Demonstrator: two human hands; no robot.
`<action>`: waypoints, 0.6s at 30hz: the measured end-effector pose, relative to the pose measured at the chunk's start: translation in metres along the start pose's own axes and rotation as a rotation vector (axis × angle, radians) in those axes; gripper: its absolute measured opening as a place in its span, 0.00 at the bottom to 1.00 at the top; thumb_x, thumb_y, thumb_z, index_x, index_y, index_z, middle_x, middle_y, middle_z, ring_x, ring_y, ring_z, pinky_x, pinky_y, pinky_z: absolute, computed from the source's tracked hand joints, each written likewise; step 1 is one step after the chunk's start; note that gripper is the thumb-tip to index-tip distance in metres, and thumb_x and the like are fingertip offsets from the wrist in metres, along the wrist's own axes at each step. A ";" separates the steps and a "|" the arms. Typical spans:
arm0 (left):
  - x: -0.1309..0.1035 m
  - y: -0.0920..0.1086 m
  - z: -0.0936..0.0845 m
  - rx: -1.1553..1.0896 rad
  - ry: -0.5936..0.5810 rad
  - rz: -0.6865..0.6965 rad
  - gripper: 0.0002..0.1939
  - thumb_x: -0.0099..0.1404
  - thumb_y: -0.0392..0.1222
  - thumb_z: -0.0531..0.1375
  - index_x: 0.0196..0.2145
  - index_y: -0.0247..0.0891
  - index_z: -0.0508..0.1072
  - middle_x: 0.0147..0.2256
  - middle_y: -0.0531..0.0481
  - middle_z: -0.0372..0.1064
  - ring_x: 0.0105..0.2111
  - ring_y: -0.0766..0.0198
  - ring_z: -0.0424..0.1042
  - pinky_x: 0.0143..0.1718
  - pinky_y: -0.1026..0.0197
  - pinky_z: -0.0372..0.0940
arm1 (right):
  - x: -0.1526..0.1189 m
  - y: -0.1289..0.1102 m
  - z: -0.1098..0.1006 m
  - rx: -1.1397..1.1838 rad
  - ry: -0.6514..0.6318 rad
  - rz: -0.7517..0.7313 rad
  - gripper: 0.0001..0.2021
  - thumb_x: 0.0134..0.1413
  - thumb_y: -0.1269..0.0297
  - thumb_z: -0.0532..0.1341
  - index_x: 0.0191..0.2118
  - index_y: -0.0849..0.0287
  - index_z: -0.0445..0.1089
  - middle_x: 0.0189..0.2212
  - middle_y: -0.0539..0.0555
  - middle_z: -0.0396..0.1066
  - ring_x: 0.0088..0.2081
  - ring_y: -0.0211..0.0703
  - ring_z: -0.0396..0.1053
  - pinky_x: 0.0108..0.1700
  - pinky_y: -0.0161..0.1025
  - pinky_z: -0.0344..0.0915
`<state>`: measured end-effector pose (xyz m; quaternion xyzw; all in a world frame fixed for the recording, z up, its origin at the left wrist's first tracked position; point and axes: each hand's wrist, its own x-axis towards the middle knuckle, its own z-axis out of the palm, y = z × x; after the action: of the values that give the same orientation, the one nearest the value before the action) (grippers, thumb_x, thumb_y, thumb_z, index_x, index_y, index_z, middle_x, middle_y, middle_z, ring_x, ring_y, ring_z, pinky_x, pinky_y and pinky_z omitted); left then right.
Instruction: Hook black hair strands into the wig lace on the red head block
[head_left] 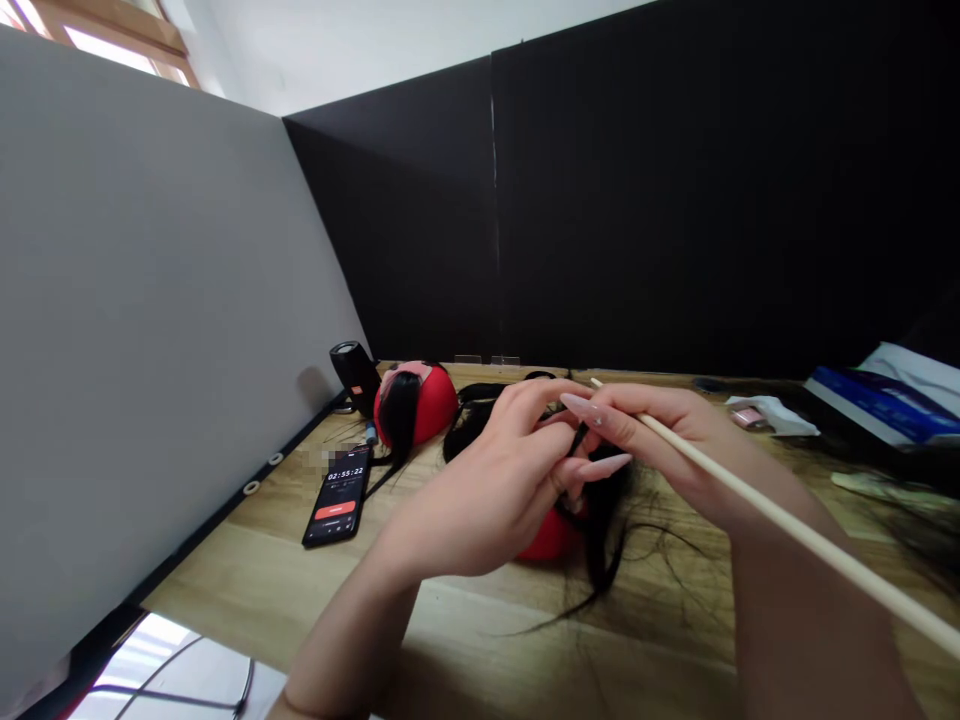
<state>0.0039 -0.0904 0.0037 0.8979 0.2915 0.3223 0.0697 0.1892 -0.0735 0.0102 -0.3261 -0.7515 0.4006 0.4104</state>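
My right hand (675,435) is closed around a long pale wooden stick (787,522), whose thin tip points away from me past my fingers. Against it, my left hand (510,475) has its fingers bent and pinched on a dark lock of hair. Both hands meet over a red dome-shaped form (551,537) covered with black hair (606,530). Loose strands trail from it onto the table. My fingers hide most of the form's top and the spot where the stick's tip works.
A second red form (436,405) with black hair stands at the back left, beside a black cylindrical speaker (355,375). In front lies a phone (337,497) showing a timer. Blue packaging (885,405) and white tissue (784,415) are at right. Grey and black partitions enclose the wooden table (262,575).
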 end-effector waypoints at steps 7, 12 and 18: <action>0.009 -0.005 -0.010 -0.485 0.214 0.028 0.19 0.74 0.39 0.47 0.24 0.37 0.65 0.55 0.51 0.63 0.61 0.57 0.59 0.64 0.51 0.58 | 0.000 0.003 -0.001 -0.003 0.010 -0.132 0.17 0.65 0.53 0.54 0.32 0.55 0.75 0.32 0.52 0.76 0.34 0.41 0.73 0.38 0.36 0.69; 0.015 -0.020 -0.004 -1.044 0.292 -0.137 0.25 0.71 0.50 0.47 0.18 0.38 0.52 0.29 0.49 0.64 0.28 0.67 0.69 0.31 0.60 0.72 | -0.001 0.001 -0.007 -0.084 -0.174 -0.047 0.20 0.67 0.52 0.52 0.31 0.57 0.74 0.31 0.53 0.76 0.35 0.42 0.72 0.42 0.37 0.67; 0.018 -0.031 -0.010 -1.437 0.245 -0.129 0.21 0.68 0.41 0.53 0.20 0.36 0.51 0.21 0.57 0.46 0.17 0.75 0.41 0.16 0.70 0.42 | -0.016 0.010 -0.039 -0.324 -0.398 0.206 0.22 0.65 0.48 0.51 0.31 0.56 0.73 0.30 0.51 0.74 0.34 0.42 0.71 0.41 0.36 0.66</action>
<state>-0.0064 -0.0557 0.0117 0.5692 0.0664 0.5273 0.6273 0.2325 -0.0688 0.0094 -0.3770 -0.8345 0.3712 0.1541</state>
